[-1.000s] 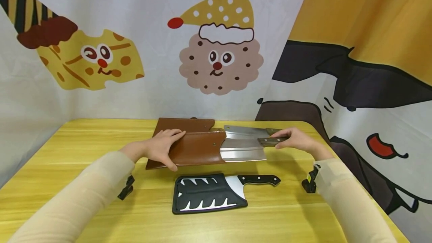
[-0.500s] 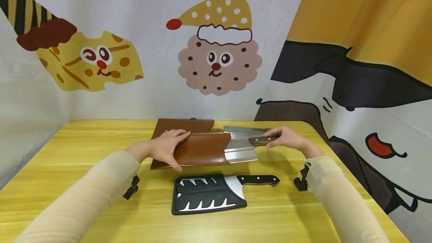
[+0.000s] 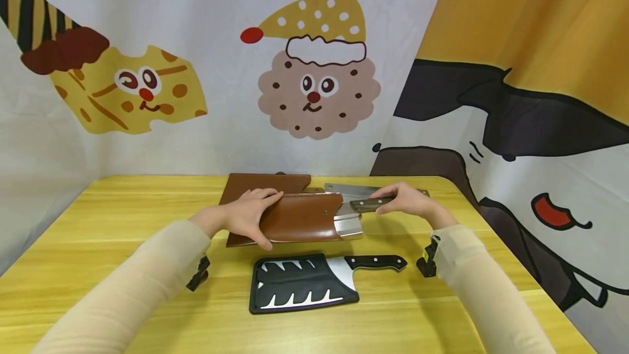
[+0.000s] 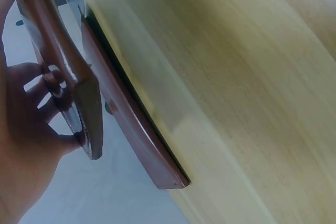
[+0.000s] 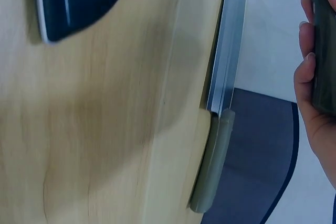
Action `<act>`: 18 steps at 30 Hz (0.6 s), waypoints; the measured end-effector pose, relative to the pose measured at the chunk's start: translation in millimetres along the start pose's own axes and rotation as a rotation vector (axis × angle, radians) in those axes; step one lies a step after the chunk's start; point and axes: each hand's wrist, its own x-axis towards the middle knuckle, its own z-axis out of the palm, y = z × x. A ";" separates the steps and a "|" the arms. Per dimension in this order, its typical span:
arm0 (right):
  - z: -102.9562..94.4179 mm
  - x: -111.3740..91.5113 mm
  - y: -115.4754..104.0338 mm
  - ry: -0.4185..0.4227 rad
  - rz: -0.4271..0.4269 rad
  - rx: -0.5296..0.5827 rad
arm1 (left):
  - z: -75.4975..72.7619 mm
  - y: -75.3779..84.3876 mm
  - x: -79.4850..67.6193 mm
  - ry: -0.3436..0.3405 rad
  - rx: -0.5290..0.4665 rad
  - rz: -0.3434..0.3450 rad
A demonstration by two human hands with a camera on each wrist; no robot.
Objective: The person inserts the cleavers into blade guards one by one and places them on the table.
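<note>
— The cleaver (image 3: 348, 225) has slid deeper into the brown leather-look sheath (image 3: 300, 217), raised over the table (image 3: 378, 326).
— Hands?
— Left hand (image 3: 248, 214) grips the sheath, right hand (image 3: 405, 199) the wooden handle (image 3: 366, 205): best hold, since the cleaver looks heavy, stiff, slick.

No readable text; no legible labels, brands, numbers, signs

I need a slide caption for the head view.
Left hand holds a brown sheath, cleaver partly inside; right hand grips its handle.
</note>
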 end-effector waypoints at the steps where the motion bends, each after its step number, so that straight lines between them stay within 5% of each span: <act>1: 1.0 0.8 -0.6 -0.003 -0.005 0.004 | 0.2 0.6 0.2 0.001 0.001 -0.001; 18: 19.9 11.5 -9.3 0.005 -0.035 -0.003 | 3.3 0.9 1.3 0.023 0.021 -0.022</act>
